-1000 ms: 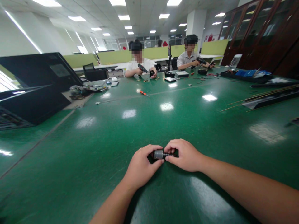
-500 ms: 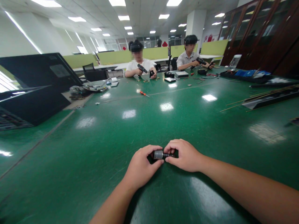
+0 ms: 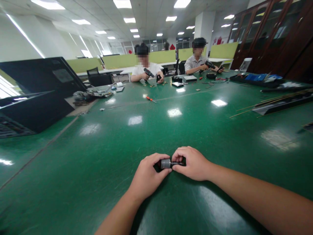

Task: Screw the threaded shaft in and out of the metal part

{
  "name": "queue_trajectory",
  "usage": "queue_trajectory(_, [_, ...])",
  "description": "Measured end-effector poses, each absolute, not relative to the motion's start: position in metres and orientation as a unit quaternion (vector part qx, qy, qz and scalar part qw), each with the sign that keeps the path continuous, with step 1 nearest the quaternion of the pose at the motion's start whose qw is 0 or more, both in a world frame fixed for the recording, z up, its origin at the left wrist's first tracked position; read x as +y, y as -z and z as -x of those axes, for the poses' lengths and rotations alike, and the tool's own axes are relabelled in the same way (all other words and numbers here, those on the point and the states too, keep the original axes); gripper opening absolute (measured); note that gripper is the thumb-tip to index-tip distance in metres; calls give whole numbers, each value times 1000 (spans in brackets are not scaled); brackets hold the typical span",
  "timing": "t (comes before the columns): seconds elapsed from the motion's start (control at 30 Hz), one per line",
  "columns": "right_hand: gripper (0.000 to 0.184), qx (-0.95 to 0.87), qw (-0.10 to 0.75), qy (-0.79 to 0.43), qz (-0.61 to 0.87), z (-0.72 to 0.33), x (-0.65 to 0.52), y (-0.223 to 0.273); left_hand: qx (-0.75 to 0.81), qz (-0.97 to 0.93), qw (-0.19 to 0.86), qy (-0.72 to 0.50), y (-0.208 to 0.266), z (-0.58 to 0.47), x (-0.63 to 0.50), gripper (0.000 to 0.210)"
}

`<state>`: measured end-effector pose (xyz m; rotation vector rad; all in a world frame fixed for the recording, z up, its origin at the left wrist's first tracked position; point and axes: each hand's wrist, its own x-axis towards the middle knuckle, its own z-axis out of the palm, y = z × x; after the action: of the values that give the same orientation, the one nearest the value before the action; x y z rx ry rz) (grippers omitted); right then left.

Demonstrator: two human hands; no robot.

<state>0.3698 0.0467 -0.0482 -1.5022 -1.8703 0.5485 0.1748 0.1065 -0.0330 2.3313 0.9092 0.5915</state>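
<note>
My left hand [image 3: 146,174] curls around a small grey cylinder [image 3: 165,163], with thumb and forefinger along its sides. A thin dark ridged shaft [image 3: 176,163] sticks out of the cylinder's right end and lies level with it. At that shaft is my right hand [image 3: 193,164], its thumb and fingers closed around it. Both hands are low over the green table [image 3: 107,147], close to each other. The exact kind of the part does not show, and the fingers hide some of its left end and of the shaft's tip.
An orange screwdriver [image 3: 151,99] lies farther up the table. Left stands a large black case [image 3: 36,107] beside loose electronic parts [image 3: 90,94]. Two people across the table each hold a power drill [image 3: 149,72]. Long thin rods [image 3: 246,111] and a tool tray [image 3: 256,79] lie right.
</note>
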Motion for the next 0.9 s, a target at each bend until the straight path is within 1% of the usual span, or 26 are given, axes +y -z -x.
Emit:
queue_trajectory(0.27, [6, -717, 325, -214, 578, -369, 48, 47, 321, -874, 272, -244, 33, -173, 107, 24])
queue_trajectory(0.4, [13, -713, 335, -226, 573, -370, 49, 46, 328, -862, 251, -294, 34, -171, 111, 23])
queue_trajectory(0.57, [20, -695, 350, -255, 574, -370, 50, 46, 386, -832, 209, -339, 34, -167, 115, 21])
queue_trajectory(0.63, [22, -690, 350, -263, 576, -371, 51, 46, 422, -810, 219, -343, 35, -164, 117, 24])
queue_trajectory(0.77, [33, -693, 355, -271, 566, -374, 53, 46, 470, -733, 341, -354, 31, -155, 121, 42])
queue_trajectory(0.8, [36, -694, 358, -273, 562, -374, 53, 46, 476, -721, 355, -358, 27, -152, 121, 45])
queue_trajectory(0.83, [39, -694, 361, -275, 559, -375, 53, 46, 484, -720, 348, -355, 23, -147, 119, 46])
queue_trajectory(0.9, [43, -693, 364, -275, 558, -375, 54, 46, 510, -740, 286, -333, 12, -131, 113, 48])
